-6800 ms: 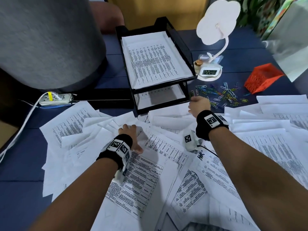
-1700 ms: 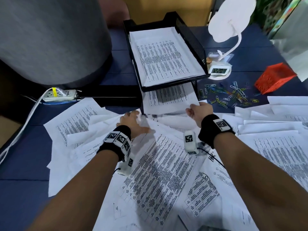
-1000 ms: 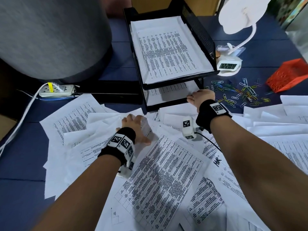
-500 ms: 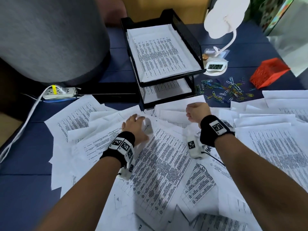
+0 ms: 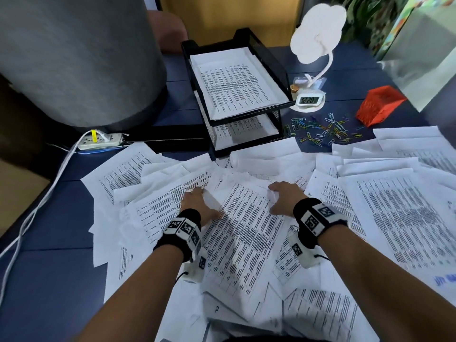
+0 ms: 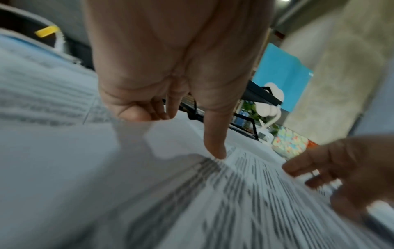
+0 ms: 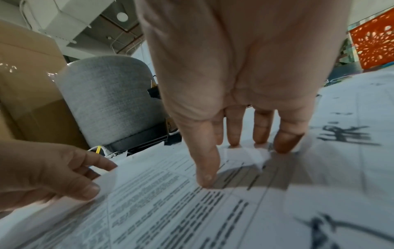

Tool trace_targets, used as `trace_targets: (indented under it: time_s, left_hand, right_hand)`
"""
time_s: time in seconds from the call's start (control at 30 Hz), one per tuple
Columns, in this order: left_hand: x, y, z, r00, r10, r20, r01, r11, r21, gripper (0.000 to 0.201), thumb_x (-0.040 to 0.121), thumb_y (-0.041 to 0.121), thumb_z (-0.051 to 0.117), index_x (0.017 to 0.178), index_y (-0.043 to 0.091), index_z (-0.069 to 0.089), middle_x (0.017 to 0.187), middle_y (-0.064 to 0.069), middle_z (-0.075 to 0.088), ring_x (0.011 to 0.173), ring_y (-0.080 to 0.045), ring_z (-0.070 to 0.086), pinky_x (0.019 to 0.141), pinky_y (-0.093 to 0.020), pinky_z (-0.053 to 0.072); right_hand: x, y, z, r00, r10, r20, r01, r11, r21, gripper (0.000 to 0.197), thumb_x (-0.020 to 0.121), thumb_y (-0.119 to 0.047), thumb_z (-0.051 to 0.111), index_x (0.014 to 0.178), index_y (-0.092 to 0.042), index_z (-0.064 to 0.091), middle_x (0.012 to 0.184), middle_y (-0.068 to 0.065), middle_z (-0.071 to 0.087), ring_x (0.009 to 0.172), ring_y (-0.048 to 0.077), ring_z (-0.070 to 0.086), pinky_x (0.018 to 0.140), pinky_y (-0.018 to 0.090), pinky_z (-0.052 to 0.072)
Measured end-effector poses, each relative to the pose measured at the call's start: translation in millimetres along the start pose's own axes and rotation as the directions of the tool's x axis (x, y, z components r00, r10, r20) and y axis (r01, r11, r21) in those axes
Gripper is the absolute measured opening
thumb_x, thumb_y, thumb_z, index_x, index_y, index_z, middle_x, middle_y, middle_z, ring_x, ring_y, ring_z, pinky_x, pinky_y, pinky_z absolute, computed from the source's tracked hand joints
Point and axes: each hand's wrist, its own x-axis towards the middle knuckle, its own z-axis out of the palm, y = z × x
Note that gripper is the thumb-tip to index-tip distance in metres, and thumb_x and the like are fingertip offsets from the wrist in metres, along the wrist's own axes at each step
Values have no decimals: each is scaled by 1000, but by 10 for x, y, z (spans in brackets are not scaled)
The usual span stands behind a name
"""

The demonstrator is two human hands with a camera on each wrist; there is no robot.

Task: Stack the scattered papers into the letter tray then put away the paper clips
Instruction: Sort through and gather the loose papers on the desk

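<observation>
Printed papers (image 5: 394, 218) lie scattered over the dark blue table. My left hand (image 5: 197, 193) is at the left edge of one printed sheet (image 5: 241, 230) in the middle of the pile. In the left wrist view my left hand (image 6: 177, 134) has its thumb on top and its fingers curled at that edge. My right hand (image 5: 274, 191) stands on the sheet's right side; in the right wrist view my right hand (image 7: 232, 161) touches the sheet (image 7: 170, 202) with straight fingers and thumb. The black two-tier letter tray (image 5: 278, 70) behind holds papers on both levels. Coloured paper clips (image 5: 320, 134) lie to its right.
An orange mesh box (image 5: 380, 104) sits tipped beyond the clips. A white lamp with a clock base (image 5: 308, 99) stands beside the tray. A big grey cylinder (image 5: 74, 58) fills the back left, with a power strip (image 5: 98, 141) and white cable at its foot.
My right hand has drawn back from the lower tray's front and come down on the middle sheet. My left hand has stayed on the pile, now at that sheet's left edge.
</observation>
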Motion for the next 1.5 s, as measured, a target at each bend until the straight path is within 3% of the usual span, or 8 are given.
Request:
trace_targets:
  time_s: [0.33, 0.47, 0.7, 0.9, 1.1, 1.2, 1.33, 1.5]
  left_hand:
    - [-154, -69, -34, 993, 110, -49, -120, 908, -401, 31, 86, 14, 66, 115, 8, 55, 112, -10, 63, 98, -28, 60, 78, -31, 48]
    - [-158, -193, -182, 987, 97, -127, -154, 795, -586, 29, 84, 15, 70, 108, 14, 53, 107, -9, 65, 97, -30, 63, 87, -42, 53]
    - [-177, -241, -249, 987, 99, -130, -164, 617, -770, 36, 88, 18, 66, 120, 13, 49, 114, -8, 65, 102, -23, 63, 87, -38, 52]
    - [-168, -136, -221, 961, 98, -260, -234, 789, -568, 36, 91, 28, 59, 120, 8, 50, 109, -16, 62, 103, -33, 59, 90, -40, 49]
    - [-288, 178, -571, 866, 40, -499, -426, 583, -692, 6, 87, 22, 67, 89, 19, 62, 89, 2, 68, 88, -17, 65, 83, -32, 53]
    - [-389, 336, -774, 810, 91, -579, -558, 419, -716, 14, 90, 20, 65, 103, 13, 62, 98, 3, 69, 96, -9, 64, 87, -22, 52]
    - [-389, 296, -793, 796, 176, -579, -599, 370, -710, 17, 90, 30, 60, 97, 18, 50, 95, 2, 63, 88, -12, 58, 79, -26, 50]
    - [-382, 187, -681, 876, 131, -464, -480, 335, -811, 21, 95, 14, 54, 113, 3, 50, 102, 5, 65, 92, 1, 61, 83, -15, 45]
  right_hand:
    - [-59, 28, 120, 990, 33, -140, 1, 971, 238, 89, 74, -20, 78, 147, -19, 27, 145, 9, 38, 134, 29, 34, 109, 38, 34]
    - [-112, 37, 132, 917, 219, -334, 70, 735, 675, 98, 73, -27, 81, 148, -14, 20, 144, 16, 36, 132, 30, 38, 106, 40, 37]
    - [-261, -209, 120, 992, 86, -93, 47, 437, 898, 35, 97, -19, 53, 129, -8, 50, 125, 8, 57, 104, 24, 54, 73, 29, 46]
    - [-249, -406, -42, 979, 67, -195, 146, 438, 887, 22, 96, -5, 44, 115, -11, 53, 113, 5, 62, 104, 23, 57, 87, 33, 43]
    - [-355, -615, -366, 855, 116, -505, 430, 382, 818, 13, 95, 1, 43, 101, -4, 54, 91, 1, 61, 76, 6, 56, 65, 17, 44]
    - [-486, -719, -533, 764, 104, -637, 578, 328, 747, 23, 94, 6, 43, 90, -15, 49, 85, -9, 56, 68, -16, 52, 65, 4, 39]
    - [-489, -710, -506, 797, 86, -597, 577, 179, 796, 30, 93, 7, 46, 117, -9, 49, 110, 0, 64, 99, 5, 61, 86, 19, 49]
    - [-447, -641, -413, 852, 104, -514, 499, 140, 855, 24, 70, -7, 51, 92, -18, 56, 95, 7, 67, 89, 23, 61, 85, 42, 49]
